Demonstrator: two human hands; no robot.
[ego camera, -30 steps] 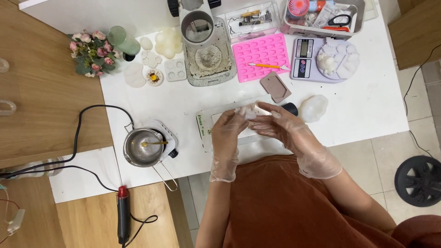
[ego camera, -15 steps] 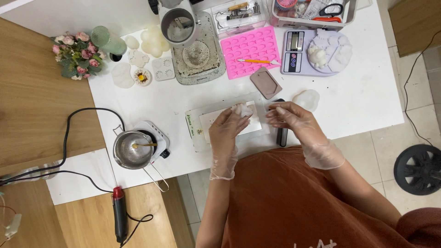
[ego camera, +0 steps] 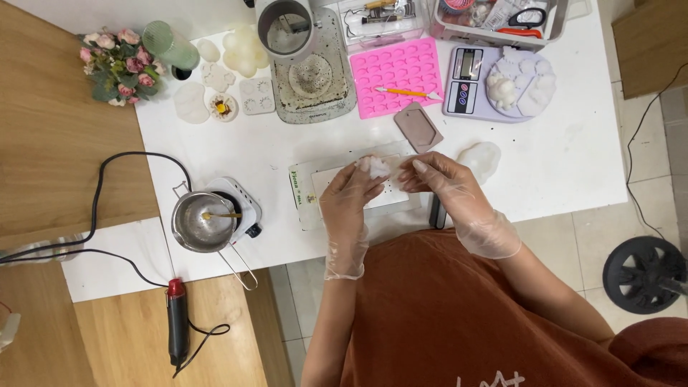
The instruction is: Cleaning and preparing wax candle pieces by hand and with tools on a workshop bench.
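Both hands wear clear disposable gloves and meet over a white cutting mat (ego camera: 326,188) on the white table (ego camera: 566,172). My left hand (ego camera: 349,193) pinches a small white wax piece (ego camera: 375,166) at its fingertips. My right hand (ego camera: 437,180) is just to its right, its fingertips touching or nearly touching the same piece. A black tool (ego camera: 435,213) lies partly hidden under my right wrist. A white wax lump (ego camera: 481,158) rests just beyond my right hand.
A small steel pot (ego camera: 202,222) sits on a hot plate at the left, with a cable and a red-tipped heat tool (ego camera: 176,322). Farther back: a pink silicone mould (ego camera: 395,72), a scale (ego camera: 466,89) with wax shapes, a brown mould (ego camera: 418,127), a melter (ego camera: 308,64), flowers (ego camera: 118,68).
My right hand drew away to the right from the wax piece, then came back to it. The left hand kept hold of the piece. The camera shifted slightly.
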